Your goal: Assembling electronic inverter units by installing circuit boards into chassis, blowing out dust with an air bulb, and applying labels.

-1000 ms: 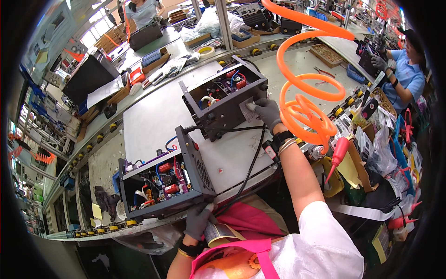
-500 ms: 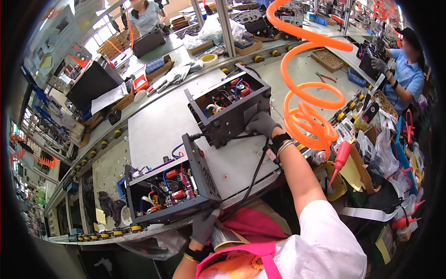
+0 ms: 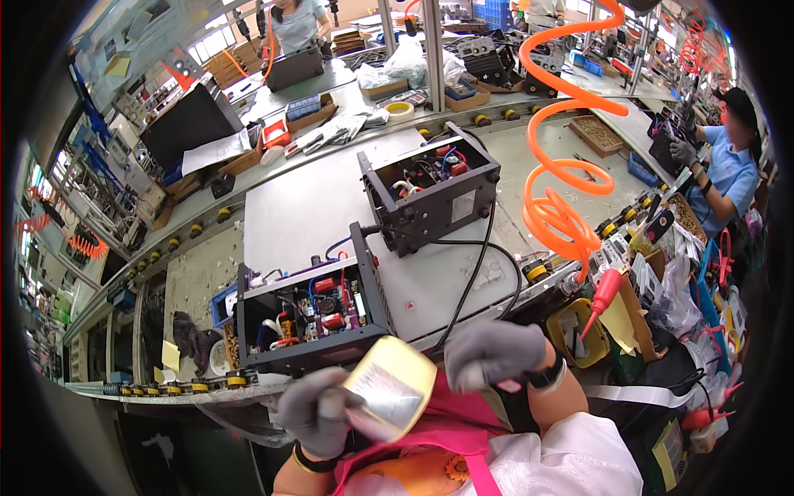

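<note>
My left hand point(image 3: 318, 411), in a grey glove, is closed on a label sheet point(image 3: 392, 388) with a silver face and yellowish edges, held up before the pink apron. To the right of the sheet, apart from it, hovers my gloved right hand point(image 3: 499, 354). Its fingers are curled but smeared by motion, so what they hold, if anything, is unclear. Just beyond my hands stands an open black metal case point(image 3: 310, 360) with circuit parts and wires inside. A second open black case point(image 3: 451, 217), bearing a pale label on its side, sits farther back on the white board point(image 3: 289, 202).
Black cables point(image 3: 484, 273) trail off the board's right part. An orange coiled air hose point(image 3: 571, 182) hangs at the right above a red-handled tool point(image 3: 608, 289). Roller rails edge the workbench. Two co-workers point(image 3: 732, 165) point(image 3: 294, 29) are at the right and the far side.
My right hand has left the farther case's side and drawn back toward my body. My left hand has lifted the label sheet from beside the nearer case. The view has shifted slightly.
</note>
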